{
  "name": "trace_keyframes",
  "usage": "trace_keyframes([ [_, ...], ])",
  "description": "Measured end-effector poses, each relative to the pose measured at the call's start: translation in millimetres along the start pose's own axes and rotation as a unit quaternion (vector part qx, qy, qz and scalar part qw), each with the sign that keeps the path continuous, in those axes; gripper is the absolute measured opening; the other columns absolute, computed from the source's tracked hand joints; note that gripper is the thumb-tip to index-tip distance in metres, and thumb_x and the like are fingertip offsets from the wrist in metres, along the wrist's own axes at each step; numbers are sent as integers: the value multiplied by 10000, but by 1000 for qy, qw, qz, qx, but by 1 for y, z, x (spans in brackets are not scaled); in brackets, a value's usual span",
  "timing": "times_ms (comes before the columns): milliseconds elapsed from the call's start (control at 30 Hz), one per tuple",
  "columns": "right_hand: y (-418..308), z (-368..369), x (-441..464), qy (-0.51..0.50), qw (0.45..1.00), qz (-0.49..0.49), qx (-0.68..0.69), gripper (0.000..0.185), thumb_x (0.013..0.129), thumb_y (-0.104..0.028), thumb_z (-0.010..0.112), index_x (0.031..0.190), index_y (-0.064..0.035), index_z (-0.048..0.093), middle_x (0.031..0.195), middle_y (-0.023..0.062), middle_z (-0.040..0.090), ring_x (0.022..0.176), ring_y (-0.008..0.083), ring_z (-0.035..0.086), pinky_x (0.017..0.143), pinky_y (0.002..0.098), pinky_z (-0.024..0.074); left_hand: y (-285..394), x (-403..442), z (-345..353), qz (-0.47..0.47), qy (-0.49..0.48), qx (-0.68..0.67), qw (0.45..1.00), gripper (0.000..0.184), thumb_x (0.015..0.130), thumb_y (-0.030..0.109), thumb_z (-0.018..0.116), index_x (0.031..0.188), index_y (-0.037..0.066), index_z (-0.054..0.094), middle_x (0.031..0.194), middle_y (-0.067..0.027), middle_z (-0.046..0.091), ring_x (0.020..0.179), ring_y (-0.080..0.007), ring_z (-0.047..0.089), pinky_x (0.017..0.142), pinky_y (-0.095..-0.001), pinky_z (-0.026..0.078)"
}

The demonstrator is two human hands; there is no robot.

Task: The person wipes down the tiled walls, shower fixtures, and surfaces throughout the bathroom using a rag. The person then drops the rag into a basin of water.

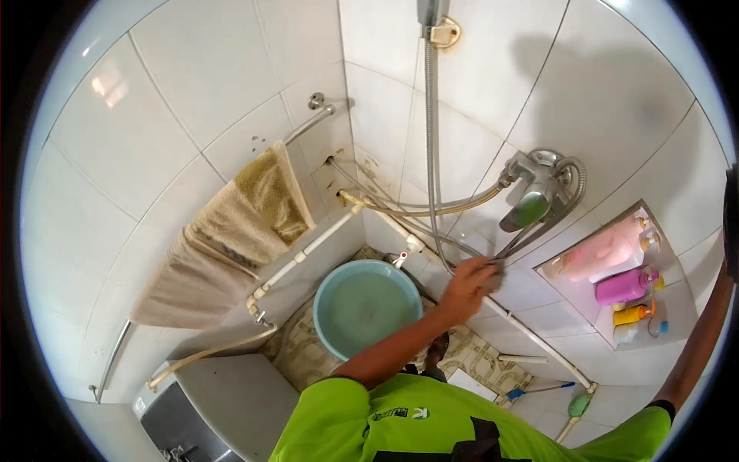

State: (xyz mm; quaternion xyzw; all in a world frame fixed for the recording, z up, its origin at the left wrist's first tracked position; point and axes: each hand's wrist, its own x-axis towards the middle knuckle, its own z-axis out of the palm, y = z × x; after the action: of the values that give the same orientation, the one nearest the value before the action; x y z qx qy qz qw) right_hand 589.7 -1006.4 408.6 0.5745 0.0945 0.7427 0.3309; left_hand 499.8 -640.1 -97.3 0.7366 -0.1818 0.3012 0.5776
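My left hand (464,291) reaches across the middle of the view to the tiled wall, below the chrome shower mixer (533,196). Its fingers are closed around a small grey-brown pad (493,277), blurred, of a kind I cannot make out. The pad is by the white wall pipe (523,320) and the hanging metal shower hose (431,123); whether it touches either is unclear. My right arm is raised along the right edge. Only a sliver of my right hand (727,269) shows beside a dark shape cut off by the edge; its fingers are hidden.
A blue tub of cloudy water (368,308) stands on the floor under a small tap (400,259). Towels (223,239) hang on a left rail. A wall niche (593,312) holds several bottles. A grey washing machine (231,400) stands lower left; a blue-handled brush (539,390) is lower right.
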Motion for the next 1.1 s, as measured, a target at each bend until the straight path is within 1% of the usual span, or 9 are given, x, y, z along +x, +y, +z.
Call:
trace_keyframes([
  [200, 25, 29, -14, -9, 1000, -10, 19, 651, 1076, -449, 290, 1316, 100, 544, 1354, 258, 533, 1247, 438, 496, 1031, 574, 390, -85, -28, -86, -277, 232, 27, 932, 298, 884, 45, 622, 1173, 2, 676, 1030, -125, 692, 929, -211, 640, 829, -348, 513],
  [267, 65, 73, -35, -243, 947, 140, -156, 656, 1075, -455, 288, 1310, 101, 544, 1346, 264, 532, 1238, 439, 499, 1028, 569, 393, -82, 25, -116, -302, 300, 30, 904, 302, 897, 92, 647, 1175, -23, 670, 953, -84, 661, 852, -138, 574, 749, -309, 483],
  [300, 68, 72, -37, -323, 904, 180, -216, 658, 1074, -457, 288, 1308, 102, 544, 1344, 266, 532, 1235, 440, 500, 1026, 567, 394, -66, 66, -131, -183, 314, 21, 931, 328, 906, 99, 655, 1205, -35, 653, 975, -77, 660, 833, -122, 560, 722, -275, 467],
  [367, -1, -3, -2, -6, 998, 19, 57, 660, 1072, -462, 282, 1301, 99, 542, 1327, 274, 534, 1219, 439, 505, 1021, 567, 396, -41, 137, -149, -118, 333, -17, 935, 357, 923, 66, 630, 1264, -38, 618, 1059, -74, 663, 905, -152, 589, 803, -298, 491],
  [433, -5, -6, 0, -10, 998, 32, 49, 657, 1070, -466, 282, 1305, 92, 538, 1322, 275, 534, 1214, 439, 506, 1020, 569, 396, -15, 204, -159, -21, 329, -62, 942, 372, 901, 38, 627, 1265, -39, 613, 1266, -138, 605, 1165, -227, 576, 1006, -336, 453],
  [600, -3, -5, 1, -14, 997, 57, 55, 654, 1058, -480, 291, 1313, 74, 527, 1321, 272, 533, 1215, 444, 502, 1020, 574, 394, 31, 295, -149, 211, 293, 73, 930, 429, 859, 1, 596, 1287, 21, 620, 1294, -168, 586, 1196, -284, 563, 1017, -351, 445],
  [667, -2, -6, 0, -17, 998, 43, 41, 642, 1052, -475, 300, 1307, 67, 531, 1327, 272, 533, 1217, 450, 501, 1019, 581, 393, 18, 287, -138, 145, 226, 134, 954, 443, 829, 4, 614, 1270, 41, 629, 1346, -238, 520, 1247, -422, 506, 1079, -453, 412],
  [933, -8, -16, 4, -14, 995, 64, 75, 533, 1020, -388, 414, 1300, 46, 543, 1353, 257, 528, 1251, 442, 482, 1030, 594, 388, -21, 229, -127, 100, 238, 127, 958, 415, 804, -13, 611, 1218, -6, 637, 1224, -207, 626, 1143, -351, 613, 1012, -408, 476],
  [1100, -6, -14, 4, -6, 993, 76, 91, 518, 1009, -377, 452, 1323, 25, 544, 1362, 255, 522, 1261, 443, 472, 1036, 594, 384, 88, 336, -177, 286, 312, 121, 898, 413, 833, 0, 586, 1246, -19, 584, 1229, -166, 597, 1133, -281, 595, 994, -372, 471],
])
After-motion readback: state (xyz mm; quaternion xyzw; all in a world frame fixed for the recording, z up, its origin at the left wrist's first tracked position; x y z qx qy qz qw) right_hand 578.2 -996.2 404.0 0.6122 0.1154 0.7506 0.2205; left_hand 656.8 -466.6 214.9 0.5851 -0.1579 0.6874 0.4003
